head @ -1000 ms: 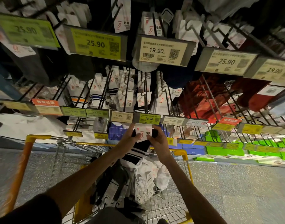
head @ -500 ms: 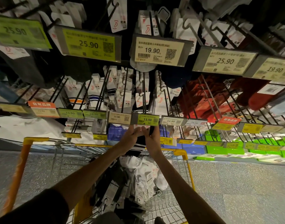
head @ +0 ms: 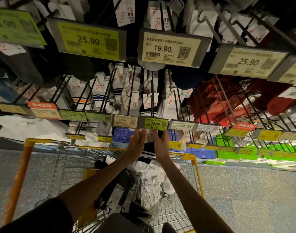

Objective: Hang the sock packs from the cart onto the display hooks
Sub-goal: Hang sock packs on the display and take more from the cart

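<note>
Both hands are up just under the middle row of price tags, pinching one sock pack [head: 148,151] between them. The left hand [head: 137,145] has its fingers curled on the left edge of the pack's card top, and the right hand [head: 161,143] grips the right edge. The pack is black with white stripes and hangs down between the wrists, its top right below the green 13.90 tag [head: 155,123]. Can't tell if the card is on the hook yet, the tag hides that bit. The black hook [head: 152,98] runs back from that tag with a few packs hanging further along it. Under the arms is the cart [head: 193,158], yellow rim and wire basket, with a pile of packs [head: 150,187] in it, white and black. Higher up there's a row of bigger tags, including a 19.90 tag [head: 169,47], and red packs [head: 219,105] hang off to the right.
</note>
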Demonstrator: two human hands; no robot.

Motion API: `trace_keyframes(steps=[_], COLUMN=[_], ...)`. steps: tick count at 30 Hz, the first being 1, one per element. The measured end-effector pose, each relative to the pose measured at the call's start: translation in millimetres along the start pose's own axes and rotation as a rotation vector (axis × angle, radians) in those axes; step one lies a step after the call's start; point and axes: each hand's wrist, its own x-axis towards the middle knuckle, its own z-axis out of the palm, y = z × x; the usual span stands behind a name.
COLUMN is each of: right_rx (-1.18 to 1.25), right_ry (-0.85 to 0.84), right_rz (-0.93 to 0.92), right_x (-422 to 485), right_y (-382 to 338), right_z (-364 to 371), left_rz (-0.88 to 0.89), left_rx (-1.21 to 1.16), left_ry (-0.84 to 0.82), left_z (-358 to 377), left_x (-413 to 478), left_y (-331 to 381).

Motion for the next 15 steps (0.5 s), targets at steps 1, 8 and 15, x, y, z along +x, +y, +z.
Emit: trace_keyframes(steps=[1, 8, 15], right_rx=[0.022, 0.053, 0.04], right_ry=[0.004, 0.049, 0.152], right_rz=[0.042, 0.081, -0.026], right_x=[2, 14, 11], right_y=[0, -4, -9], right_z=[1, 10, 15], left_rz=[-0.005, 0.0, 0.017], left_rx=[-0.001, 0.091, 0.073], left_ry=[-0.005, -0.009, -0.037], left_z=[0, -8, -7], left_x=[0, 5, 3], left_y=[0, -3, 0])
